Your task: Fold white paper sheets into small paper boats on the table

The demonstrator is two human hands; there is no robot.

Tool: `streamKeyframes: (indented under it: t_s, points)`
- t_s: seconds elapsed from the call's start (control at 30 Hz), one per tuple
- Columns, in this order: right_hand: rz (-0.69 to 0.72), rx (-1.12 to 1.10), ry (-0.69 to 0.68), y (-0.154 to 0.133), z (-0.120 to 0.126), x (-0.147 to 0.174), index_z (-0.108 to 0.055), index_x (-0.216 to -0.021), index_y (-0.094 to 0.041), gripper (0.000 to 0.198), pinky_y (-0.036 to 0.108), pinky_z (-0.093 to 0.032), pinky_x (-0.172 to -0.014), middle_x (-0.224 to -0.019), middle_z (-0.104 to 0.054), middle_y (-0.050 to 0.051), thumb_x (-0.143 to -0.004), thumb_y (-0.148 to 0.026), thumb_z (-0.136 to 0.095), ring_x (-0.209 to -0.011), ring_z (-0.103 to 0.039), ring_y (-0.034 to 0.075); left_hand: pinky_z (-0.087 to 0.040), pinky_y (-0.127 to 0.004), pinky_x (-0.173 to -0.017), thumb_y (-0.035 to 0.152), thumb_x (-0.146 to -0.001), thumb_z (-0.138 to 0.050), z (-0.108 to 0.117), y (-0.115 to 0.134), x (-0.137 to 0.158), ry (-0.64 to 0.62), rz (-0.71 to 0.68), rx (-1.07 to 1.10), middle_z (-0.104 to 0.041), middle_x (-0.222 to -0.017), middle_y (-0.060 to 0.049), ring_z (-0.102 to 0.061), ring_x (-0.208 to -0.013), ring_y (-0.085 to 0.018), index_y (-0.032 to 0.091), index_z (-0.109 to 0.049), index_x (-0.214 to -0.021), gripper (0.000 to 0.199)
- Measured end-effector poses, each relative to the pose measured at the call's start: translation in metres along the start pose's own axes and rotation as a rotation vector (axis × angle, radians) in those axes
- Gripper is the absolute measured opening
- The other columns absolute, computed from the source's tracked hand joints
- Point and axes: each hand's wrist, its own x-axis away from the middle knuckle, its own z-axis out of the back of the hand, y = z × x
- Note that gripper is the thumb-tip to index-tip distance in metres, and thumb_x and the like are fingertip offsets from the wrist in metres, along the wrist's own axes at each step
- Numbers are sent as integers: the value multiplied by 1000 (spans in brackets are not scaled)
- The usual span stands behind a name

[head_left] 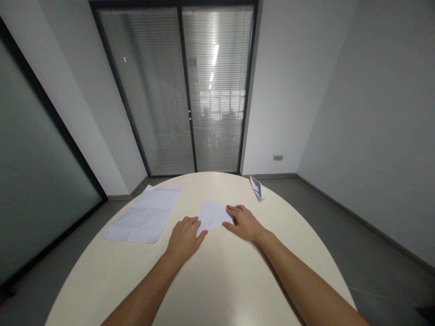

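Note:
A small white sheet of paper (213,214) lies flat on the table in front of me, between my two hands. My left hand (186,234) rests at its left edge, thumb stretched away from slightly bent fingers. At the right edge is my right hand (245,221), with fingers extended over the paper's corner and thumb apart below them. Both hands touch the paper from above; neither appears to grip it. The parts of the paper under the fingers are hidden.
Larger creased white sheets (144,215) lie on the left of the round cream table (217,280). A folded white paper piece (257,187) stands near the far right rim. Beyond are glass doors with blinds (217,127) and grey walls.

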Motion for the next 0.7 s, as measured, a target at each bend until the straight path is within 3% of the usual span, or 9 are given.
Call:
streamKeyframes:
  t_s: [0.23, 0.47, 0.7]
  points:
    - [-45, 3, 11, -4, 1, 1, -67, -123, -18, 44, 41, -40, -103, -139, -60, 11, -92, -47, -56, -120, -54, 30, -44, -40, -100, 37, -96, -53, 0, 0, 0, -4, 24, 22, -68, -126, -9, -58, -117, -27, 19, -71, -108, 28]
    - [19, -7, 19, -7, 6, 0, -70, -116, -18, 41, 38, -41, -102, -133, -64, 10, -87, -46, -62, -114, -56, 29, -44, -39, -100, 38, -97, -52, -1, -1, 0, 6, 12, 13, -69, -125, -9, -58, -116, -26, 19, -71, -107, 29]
    - [26, -21, 22, -9, 7, -1, -70, -116, -20, 35, 37, -42, -98, -127, -67, 9, -93, -42, -56, -113, -58, 27, -44, -40, -97, 43, -95, -55, 2, 1, 0, 5, 15, -10, -69, -124, -9, -58, -114, -28, 20, -70, -108, 31]
